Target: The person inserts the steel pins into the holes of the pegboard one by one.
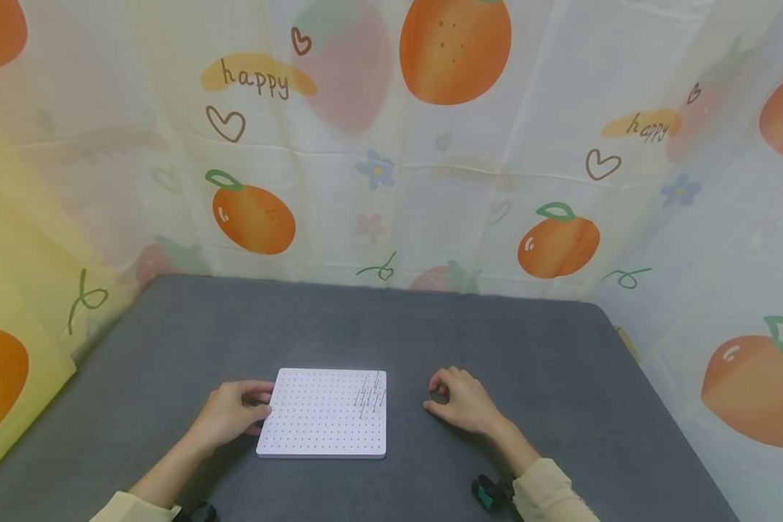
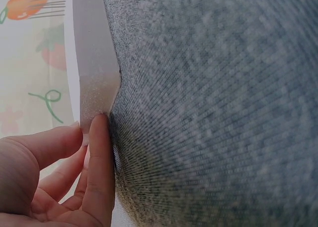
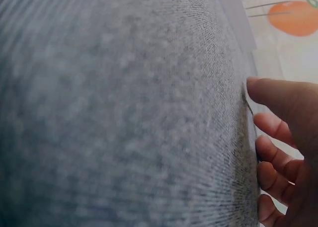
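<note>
A white pegboard (image 1: 320,417) with rows of small holes lies on the dark table. Several thin metal pins (image 1: 368,395) stand upright in its upper right part. My left hand (image 1: 230,413) is at the board's left edge; in the left wrist view the thumb (image 2: 57,142) and fingertips pinch its corner (image 2: 94,95). To the right of the board, my right hand (image 1: 462,402) hovers low over the table, holding a thin metal pin (image 1: 428,392) between thumb and index finger. The right wrist view shows this pin (image 3: 249,106) as a fine dark line between the fingertips.
The grey tabletop (image 1: 391,326) reaches back to a hanging curtain (image 1: 431,217) printed with oranges and hearts. A dark wrist strap with a green part (image 1: 486,493) sits by the right sleeve (image 1: 551,489).
</note>
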### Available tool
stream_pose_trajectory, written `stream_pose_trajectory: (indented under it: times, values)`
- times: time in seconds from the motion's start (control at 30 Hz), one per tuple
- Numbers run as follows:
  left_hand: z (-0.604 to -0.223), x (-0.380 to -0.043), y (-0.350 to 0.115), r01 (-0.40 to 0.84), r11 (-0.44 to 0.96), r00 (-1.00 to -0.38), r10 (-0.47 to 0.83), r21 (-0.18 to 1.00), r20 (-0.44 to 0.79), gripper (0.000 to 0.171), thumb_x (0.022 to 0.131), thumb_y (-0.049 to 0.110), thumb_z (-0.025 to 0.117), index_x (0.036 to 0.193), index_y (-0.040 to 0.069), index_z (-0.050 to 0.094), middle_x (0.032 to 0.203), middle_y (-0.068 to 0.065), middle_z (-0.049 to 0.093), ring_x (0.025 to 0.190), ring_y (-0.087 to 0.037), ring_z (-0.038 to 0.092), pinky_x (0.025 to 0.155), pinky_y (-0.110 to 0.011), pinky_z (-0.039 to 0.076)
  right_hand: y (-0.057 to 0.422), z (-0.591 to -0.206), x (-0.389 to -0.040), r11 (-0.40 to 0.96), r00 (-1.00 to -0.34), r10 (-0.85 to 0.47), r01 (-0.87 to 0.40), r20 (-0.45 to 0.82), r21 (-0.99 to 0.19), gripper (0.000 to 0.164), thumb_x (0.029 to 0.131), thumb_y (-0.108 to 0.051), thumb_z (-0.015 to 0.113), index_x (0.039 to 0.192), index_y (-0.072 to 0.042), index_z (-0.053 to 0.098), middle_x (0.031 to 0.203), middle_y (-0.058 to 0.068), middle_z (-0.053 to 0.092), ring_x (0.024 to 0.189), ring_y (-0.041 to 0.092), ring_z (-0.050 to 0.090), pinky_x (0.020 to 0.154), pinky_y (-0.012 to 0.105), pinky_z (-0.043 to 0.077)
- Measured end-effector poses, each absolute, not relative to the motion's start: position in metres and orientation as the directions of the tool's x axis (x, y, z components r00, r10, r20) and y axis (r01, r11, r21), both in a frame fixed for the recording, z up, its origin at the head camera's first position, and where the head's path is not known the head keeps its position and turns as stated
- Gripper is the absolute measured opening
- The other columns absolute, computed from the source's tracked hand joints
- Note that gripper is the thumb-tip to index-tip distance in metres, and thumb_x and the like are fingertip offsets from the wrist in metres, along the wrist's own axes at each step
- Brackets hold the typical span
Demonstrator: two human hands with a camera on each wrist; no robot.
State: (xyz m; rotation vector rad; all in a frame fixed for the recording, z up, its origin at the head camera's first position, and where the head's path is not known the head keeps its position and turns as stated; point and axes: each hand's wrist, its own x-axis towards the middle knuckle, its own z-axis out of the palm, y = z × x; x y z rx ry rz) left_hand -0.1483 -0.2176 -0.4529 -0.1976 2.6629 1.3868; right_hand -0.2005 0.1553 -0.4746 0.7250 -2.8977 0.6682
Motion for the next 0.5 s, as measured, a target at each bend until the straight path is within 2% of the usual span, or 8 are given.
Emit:
stream_pose_trajectory:
  times: [0.5]
  values:
    - [-0.4512,-0.1460,-0.2171,-0.164,0.559,-0.985,-0.048,0.813,-0.165,0.039,0.078,-0.004,0.062,0.116,-0.006,0.058,0.098,-0.016,0.063,0.076,-0.020,0.064,0.055,-0.031,0.058,0.1579,-0.4759,-0.2035,0.748,-0.877,-0.451,-0.473,0.166,-0.466,0.013,0.080,-0.008,0.065,0.086,-0.019,0.062,0.082,-0.005,0.053,0.078,0.012,0.049,0.066,0.030,0.040]
